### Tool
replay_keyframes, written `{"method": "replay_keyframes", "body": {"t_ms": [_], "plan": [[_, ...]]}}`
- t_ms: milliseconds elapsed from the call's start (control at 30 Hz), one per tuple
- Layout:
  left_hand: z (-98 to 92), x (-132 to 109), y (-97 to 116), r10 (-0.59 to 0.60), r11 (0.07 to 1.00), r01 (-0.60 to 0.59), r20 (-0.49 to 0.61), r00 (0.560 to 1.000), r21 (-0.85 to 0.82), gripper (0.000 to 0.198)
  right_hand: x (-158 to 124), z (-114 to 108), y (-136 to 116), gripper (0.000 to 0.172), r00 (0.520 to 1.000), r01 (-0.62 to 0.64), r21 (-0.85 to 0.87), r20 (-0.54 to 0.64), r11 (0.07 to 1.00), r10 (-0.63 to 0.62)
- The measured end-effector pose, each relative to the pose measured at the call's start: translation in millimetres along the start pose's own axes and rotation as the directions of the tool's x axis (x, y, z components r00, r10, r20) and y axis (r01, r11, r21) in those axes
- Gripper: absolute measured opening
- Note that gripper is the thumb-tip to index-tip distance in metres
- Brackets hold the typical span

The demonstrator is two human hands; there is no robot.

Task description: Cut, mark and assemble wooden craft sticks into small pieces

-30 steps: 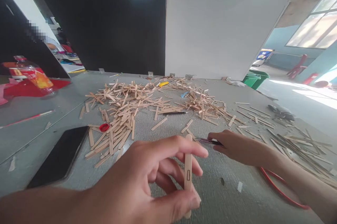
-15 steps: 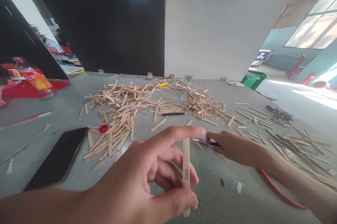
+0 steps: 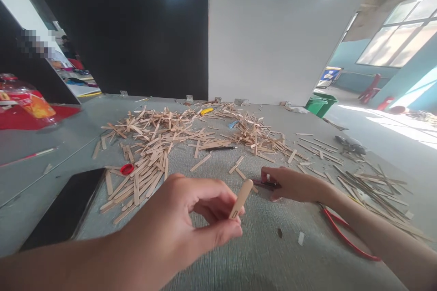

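Observation:
My left hand [image 3: 184, 218] pinches a wooden craft stick [image 3: 243, 194] between thumb and fingers. The stick tilts up and to the right, and a small dark rectangle is drawn near its lower end. Farther out on the right, my right hand [image 3: 295, 185] is closed around a slim craft knife [image 3: 262, 184] low over the table. The knife points left, and its blade tip is hard to make out now. Just beyond the knife lie a few loose sticks [image 3: 236, 165]. A black pen [image 3: 221, 148] rests among the sticks farther back.
Heaps of craft sticks [image 3: 153, 159] spread over the grey table, with a red ring-shaped cap [image 3: 127, 169] beside them. A black phone-like slab [image 3: 64, 206] lies left. Red-handled pliers or scissors [image 3: 351, 236] sit under my right forearm. Upright panels [image 3: 266, 45] close off the back.
My left hand has lowered and tipped the stick from upright to a slant; its raised index finger has curled in. My right hand stays around the knife. The view has shifted slightly right.

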State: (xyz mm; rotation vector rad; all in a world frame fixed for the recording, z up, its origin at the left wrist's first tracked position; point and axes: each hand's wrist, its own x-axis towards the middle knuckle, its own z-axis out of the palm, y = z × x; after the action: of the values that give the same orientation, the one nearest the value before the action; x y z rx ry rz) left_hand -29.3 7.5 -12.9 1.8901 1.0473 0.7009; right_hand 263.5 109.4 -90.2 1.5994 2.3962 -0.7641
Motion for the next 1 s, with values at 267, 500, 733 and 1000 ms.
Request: {"method": "replay_keyframes", "body": {"t_ms": [267,500,733,1000], "plan": [[-7.3,-4.3,-19.1,0.538,0.693,-0.483,0.062,0.841,0.535,0.032,-5.0,8.8,-1.4,0.024,0.987,-0.010,-0.051,-0.160,0.999,0.001],[-7.1,1.0,-38.7,0.706,0.323,-0.470,0.121,0.697,0.822,0.040,-39.2,20.7,-76.0,0.036,0.769,0.490,0.361,-0.608,0.793,-0.198],[-5.4,17.9,-45.9,0.708,0.163,-0.473,0.232,0.667,0.866,0.026,-39.4,65.6,-96.6,0.039,0.777,0.581,0.597,-0.609,0.553,-0.159],[24.0,56.9,-108.4,0.362,0.880,-0.276,-0.170,0.917,0.386,0.012,5.2,99.1,-76.9,0.044,0.813,0.460,0.752,-0.570,0.472,0.115]]}}
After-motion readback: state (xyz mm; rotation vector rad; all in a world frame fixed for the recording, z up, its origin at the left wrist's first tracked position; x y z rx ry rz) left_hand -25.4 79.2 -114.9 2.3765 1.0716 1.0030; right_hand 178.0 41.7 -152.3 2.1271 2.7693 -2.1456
